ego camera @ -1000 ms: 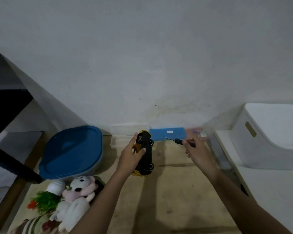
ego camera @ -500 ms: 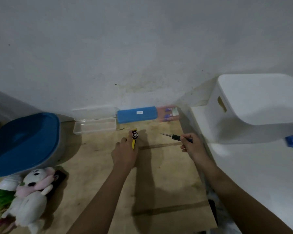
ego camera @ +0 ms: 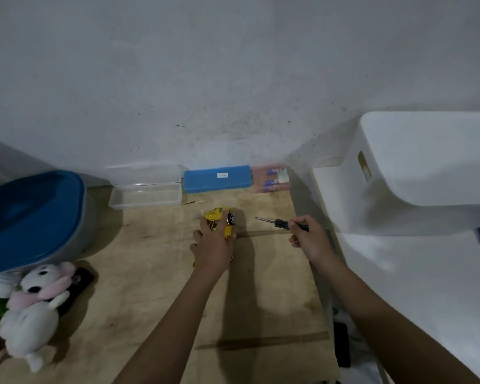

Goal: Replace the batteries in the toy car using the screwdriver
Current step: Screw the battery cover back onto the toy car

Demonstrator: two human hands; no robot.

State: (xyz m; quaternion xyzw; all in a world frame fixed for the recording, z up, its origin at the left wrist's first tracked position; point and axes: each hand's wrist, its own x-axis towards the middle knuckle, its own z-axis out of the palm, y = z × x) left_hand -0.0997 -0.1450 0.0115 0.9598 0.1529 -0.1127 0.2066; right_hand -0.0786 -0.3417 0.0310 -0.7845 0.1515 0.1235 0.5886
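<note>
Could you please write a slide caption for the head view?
Left hand grips the yellow toy car on the board while right hand holds the screwdriver beside it.

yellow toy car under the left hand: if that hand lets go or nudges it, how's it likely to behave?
Likely rolls: the toy car has free-looking wheels, one visible at its front right, and sits on smooth board. Probably light and rigid, since the left hand covers most of it. Its glossy shell may be slippery, so pinning it before the screwdriver in the right hand presses seems wise.
</note>
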